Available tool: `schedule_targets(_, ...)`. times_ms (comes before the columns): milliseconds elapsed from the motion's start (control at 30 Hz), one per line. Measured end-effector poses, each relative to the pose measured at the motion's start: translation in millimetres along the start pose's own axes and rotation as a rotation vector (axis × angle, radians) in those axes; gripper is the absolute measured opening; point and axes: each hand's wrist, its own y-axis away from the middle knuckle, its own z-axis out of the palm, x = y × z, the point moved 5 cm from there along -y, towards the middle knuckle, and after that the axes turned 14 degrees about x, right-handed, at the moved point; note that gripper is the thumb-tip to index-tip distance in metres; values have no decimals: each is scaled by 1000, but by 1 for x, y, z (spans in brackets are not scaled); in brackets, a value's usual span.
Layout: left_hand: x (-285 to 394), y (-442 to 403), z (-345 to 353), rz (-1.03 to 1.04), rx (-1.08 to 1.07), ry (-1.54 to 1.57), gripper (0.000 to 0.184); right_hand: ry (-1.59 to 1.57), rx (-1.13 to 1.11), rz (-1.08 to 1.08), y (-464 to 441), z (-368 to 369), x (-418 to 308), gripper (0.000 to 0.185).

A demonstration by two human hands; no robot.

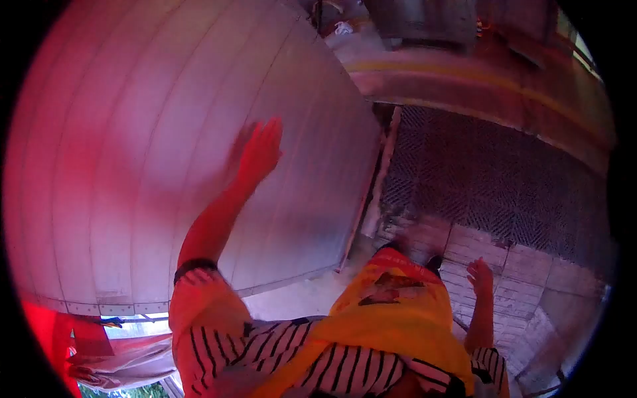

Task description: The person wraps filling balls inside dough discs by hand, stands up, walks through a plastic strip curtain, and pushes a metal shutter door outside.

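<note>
My left hand (261,151) reaches up and forward with its fingers stretched out together. It lies flat on, or very near, a large pale panelled door or wall (159,119) with long seams running along it. Nothing shows in this hand, and a dark band circles the upper arm near the sleeve. My right hand (480,274) hangs low at my other side, fingers somewhat apart and holding nothing visible. A yellow-orange apron (398,318) with a printed picture hangs over my striped shirt (358,366).
A dark patterned mat (491,172) lies on the ground beyond my shoes (434,263). Pale paving (524,285) is below my right hand. The panel's edge (361,229) runs beside the mat. Crumpled cloth (126,361) hangs at lower left. Red light tints the scene.
</note>
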Motion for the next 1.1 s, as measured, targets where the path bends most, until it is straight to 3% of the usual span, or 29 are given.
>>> schedule_targets(100, -32, -44, 20, -81, -27, 73, 71, 19, -14, -64, -19, 5, -29, 39)
schedule_targets(233, -43, -38, 46, 51, -218, -212, 70, 8, 33, -134, -26, 14, -42, 40)
schedule_targets(300, -48, -65, 54, 45, -284, -256, 71, -70, 97, 35, -37, 20, -28, 40)
schedule_targets(433, -69, -155, 74, 6, -194, -175, 72, -258, 38, 123, -56, 46, -23, 41)
schedule_targets(500, -91, -175, 96, 43, -110, -239, 71, -180, 43, 124, -60, 73, -41, 41)
schedule_targets(567, -93, -195, 111, 83, -179, -336, 70, -169, 18, 108, -77, 110, -74, 40)
schedule_targets(700, -75, -189, 69, 111, -253, -440, 71, -150, -47, 30, -89, 125, -86, 39)
schedule_targets(800, -77, -218, 78, 135, -194, -377, 71, -89, -40, 33, -89, 140, -93, 39)
schedule_targets(900, -114, -247, 126, 71, -105, -184, 70, -81, 2, 97, -101, 144, -96, 40)
schedule_targets(967, -119, -265, 155, 84, -147, -229, 69, -92, 0, 115, -111, 147, -103, 39)
schedule_targets(1033, -117, -249, 127, 99, -168, -343, 68, -149, -77, 1, -98, 138, -99, 37)
schedule_targets(1100, -107, -250, 105, 149, -221, -489, 68, -146, -20, 104, -90, 135, -98, 38)
